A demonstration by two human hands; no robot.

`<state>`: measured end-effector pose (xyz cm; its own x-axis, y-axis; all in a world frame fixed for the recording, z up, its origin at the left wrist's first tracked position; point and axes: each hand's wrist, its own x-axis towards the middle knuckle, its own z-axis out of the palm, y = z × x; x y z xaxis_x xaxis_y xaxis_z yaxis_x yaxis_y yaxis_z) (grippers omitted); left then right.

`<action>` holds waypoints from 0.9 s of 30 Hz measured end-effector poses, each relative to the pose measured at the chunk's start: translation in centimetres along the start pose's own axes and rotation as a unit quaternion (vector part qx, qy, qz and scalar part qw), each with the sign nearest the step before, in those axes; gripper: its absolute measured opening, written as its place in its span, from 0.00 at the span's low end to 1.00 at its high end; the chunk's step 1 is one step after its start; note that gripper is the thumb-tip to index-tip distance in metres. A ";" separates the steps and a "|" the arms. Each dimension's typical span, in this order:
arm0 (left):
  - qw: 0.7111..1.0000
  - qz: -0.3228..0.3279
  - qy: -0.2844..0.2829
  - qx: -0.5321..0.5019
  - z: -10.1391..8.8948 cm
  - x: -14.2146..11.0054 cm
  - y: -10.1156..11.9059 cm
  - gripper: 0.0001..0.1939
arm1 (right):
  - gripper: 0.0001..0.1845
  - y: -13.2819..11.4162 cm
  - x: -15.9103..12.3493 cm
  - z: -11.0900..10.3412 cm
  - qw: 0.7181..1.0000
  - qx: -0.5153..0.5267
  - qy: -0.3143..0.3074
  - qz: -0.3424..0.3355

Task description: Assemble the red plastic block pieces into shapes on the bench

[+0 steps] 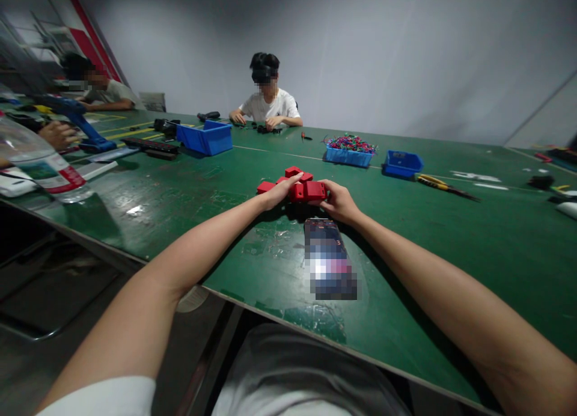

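Observation:
Several red blocks (310,192), some with small round holes, sit close together on the green table in front of me. My left hand (279,193) is closed around their left side, its thumb laid across them and its other fingers mostly hidden. From the right, my right hand (341,202) grips the end of the front red block between thumb and fingers. Whether the blocks are joined together I cannot tell. Just below my hands lies a phone (331,260) with its screen lit.
Behind the blocks stand a blue bin of coloured wires (349,156), a smaller blue bin (402,163) and yellow-handled pliers (435,183). To the left are a larger blue bin (205,138), a power screwdriver (83,124) and a plastic bottle (49,169). A co-worker (270,106) sits opposite.

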<state>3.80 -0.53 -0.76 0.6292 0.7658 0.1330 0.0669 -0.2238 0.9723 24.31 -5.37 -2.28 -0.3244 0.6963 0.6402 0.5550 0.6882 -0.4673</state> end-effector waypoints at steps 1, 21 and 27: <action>1.000 0.007 0.013 -0.006 0.0 0.2 -0.1 0.36 | 0.20 0.0 0.1 -0.2 1.000 -0.004 0.013 0.009; 0.818 0.162 0.002 0.552 0.4 -1.5 0.0 0.14 | 0.25 9.8 -7.4 -16.7 0.789 -0.339 0.339 0.385; 0.802 0.149 0.032 0.578 0.6 -1.8 0.2 0.15 | 0.30 11.3 -10.1 -19.9 0.714 -0.374 0.363 0.468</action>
<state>3.18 -2.33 -0.93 0.7116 0.5961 0.3719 0.6176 -0.7830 0.0734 49.17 -8.69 -1.91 0.7883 0.3041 0.5349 0.6102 -0.4989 -0.6155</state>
